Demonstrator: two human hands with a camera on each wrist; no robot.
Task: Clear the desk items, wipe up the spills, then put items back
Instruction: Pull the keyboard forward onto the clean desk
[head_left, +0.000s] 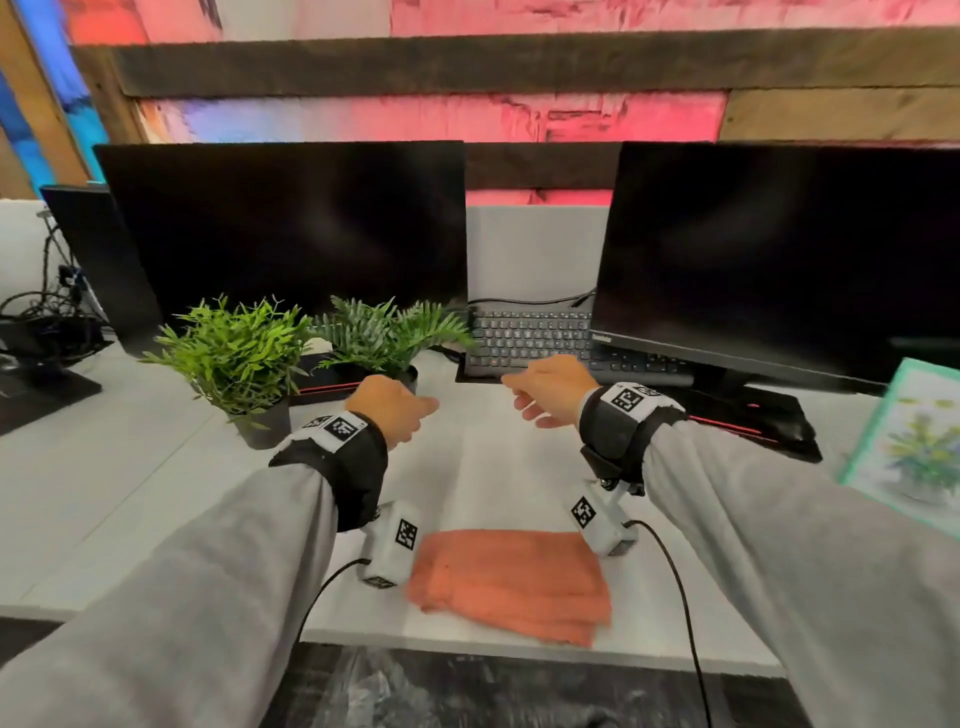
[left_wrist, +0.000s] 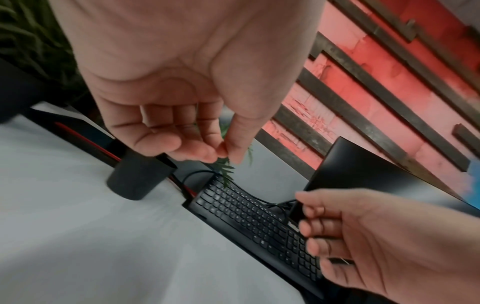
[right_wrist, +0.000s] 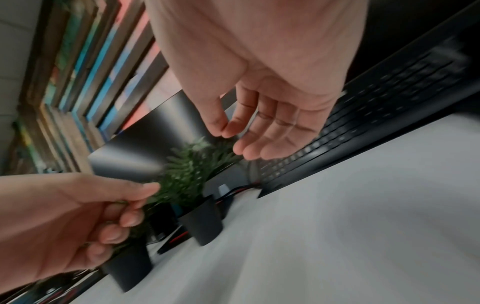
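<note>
An orange cloth lies flat near the front edge of the white desk. Both hands hover above the desk beyond it, about a hand's width apart. My left hand has loosely curled fingers and holds nothing; it is just in front of the dark fern's black pot. My right hand is relaxed and empty, near the front left corner of the black keyboard. A brighter green potted plant stands to the left.
Two dark monitors stand at the back, the keyboard between them. Their black bases with red stripes lie on the desk. A flower picture leans at the right edge. Tangled cables sit at far left.
</note>
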